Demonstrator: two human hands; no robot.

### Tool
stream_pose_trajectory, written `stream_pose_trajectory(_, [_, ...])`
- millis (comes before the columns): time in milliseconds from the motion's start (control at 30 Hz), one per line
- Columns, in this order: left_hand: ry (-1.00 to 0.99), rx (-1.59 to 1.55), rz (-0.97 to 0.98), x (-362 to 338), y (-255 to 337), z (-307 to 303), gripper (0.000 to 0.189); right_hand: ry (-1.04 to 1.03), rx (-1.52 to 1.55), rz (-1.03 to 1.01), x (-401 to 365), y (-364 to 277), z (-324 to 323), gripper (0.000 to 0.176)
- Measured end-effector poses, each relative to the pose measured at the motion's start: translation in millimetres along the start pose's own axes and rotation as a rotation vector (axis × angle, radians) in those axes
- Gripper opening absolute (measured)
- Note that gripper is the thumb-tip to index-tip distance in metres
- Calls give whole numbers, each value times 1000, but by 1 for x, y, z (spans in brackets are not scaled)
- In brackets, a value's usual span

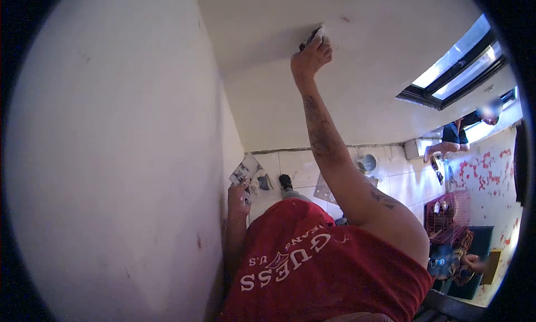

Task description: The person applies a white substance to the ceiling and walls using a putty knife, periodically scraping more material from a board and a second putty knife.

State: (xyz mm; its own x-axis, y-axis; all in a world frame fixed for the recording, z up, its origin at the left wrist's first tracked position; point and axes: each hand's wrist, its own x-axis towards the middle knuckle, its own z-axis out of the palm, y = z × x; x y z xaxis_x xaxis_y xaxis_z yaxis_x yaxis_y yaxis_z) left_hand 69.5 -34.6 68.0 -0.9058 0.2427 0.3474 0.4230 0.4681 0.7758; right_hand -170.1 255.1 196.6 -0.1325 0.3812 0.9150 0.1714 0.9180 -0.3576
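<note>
My right hand (314,55) is raised at the end of an outstretched arm and closed around a small dark tool with white material on it (312,37). The tool is against the pale wall (262,71); its exact shape is partly hidden by my fingers. Lower down, beside the white wall at the left (128,154), my left hand (239,192) grips a flat, roughly square plate (245,168) smeared with white and dark patches.
Below me is a tiled floor (304,166) with a round container (367,163). A dark-framed window (455,71) is at the upper right. One person (455,135) sits beneath it, another person (463,260) is at the lower right, near a reddish wire cage (449,213).
</note>
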Motion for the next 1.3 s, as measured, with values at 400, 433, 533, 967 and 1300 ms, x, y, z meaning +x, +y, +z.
stream_pose_trajectory(400, [-151,204,9,7,-8,-1,33,-121,87,-32,-34,-4,-13,49])
stream_pose_trajectory(433, [-131,183,13,8,-7,0,33,-46,90,11,-12,1,-15,48])
stream_pose_trajectory(533, [-97,131,17,0,-7,-4,35,22,55,36,-4,-3,6,45])
stream_pose_trajectory(967, [-75,-290,-445,3,-5,4,38,-240,107,-91,-76,-6,-15,54])
stream_pose_trajectory(1300, [-224,297,-43,-1,-5,-7,36,-230,12,-170,-82,-15,19,46])
